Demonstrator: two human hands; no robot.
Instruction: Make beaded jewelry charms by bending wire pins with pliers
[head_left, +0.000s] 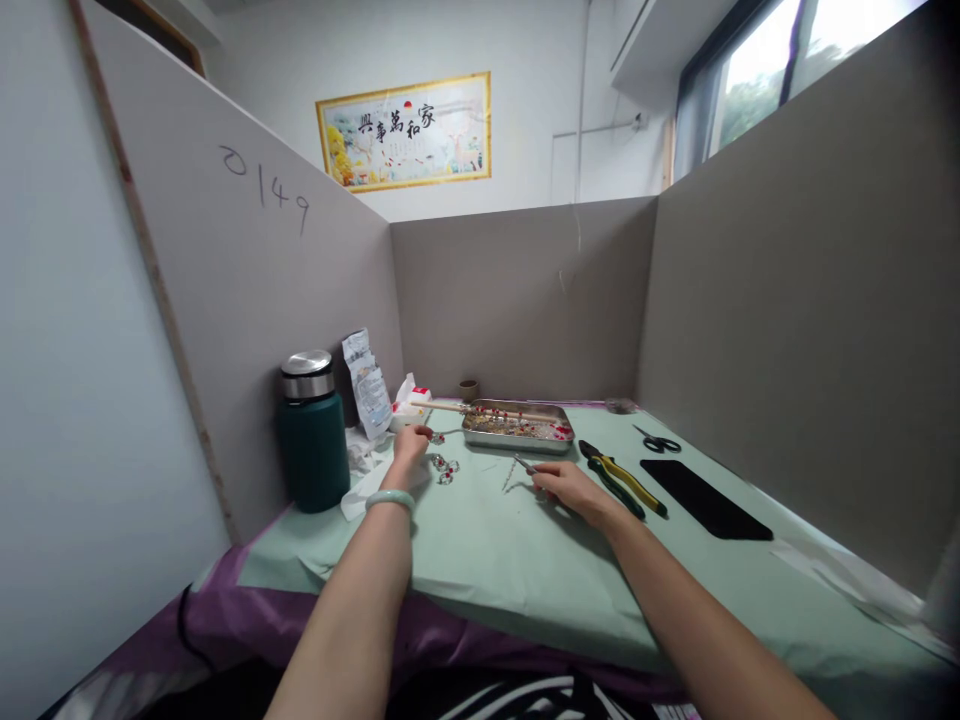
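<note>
My left hand [412,444], with a pale green bangle [390,498] on its wrist, is closed in a pinch at the left of the tray. What its fingertips hold is too small to make out. Just beside them lie several small ring-like pieces with red beads [445,467]. My right hand [564,484] rests low over the cloth, its fingers closed on a slim metal tool, apparently tweezers [525,465]. At the tool's tip is a thin beaded strand [510,474], slanting down to the cloth. A metal tray [517,445] stands beyond both hands, holding red and gold bits.
A wooden stick [442,406] lies across the tray. Right of my right hand are pliers [626,484], scissors [658,442] and a black flat object [705,498]. A green flask [312,440], a pouch [367,383] and crumpled tissue [365,458] stand left. Grey partitions [525,300] enclose the table.
</note>
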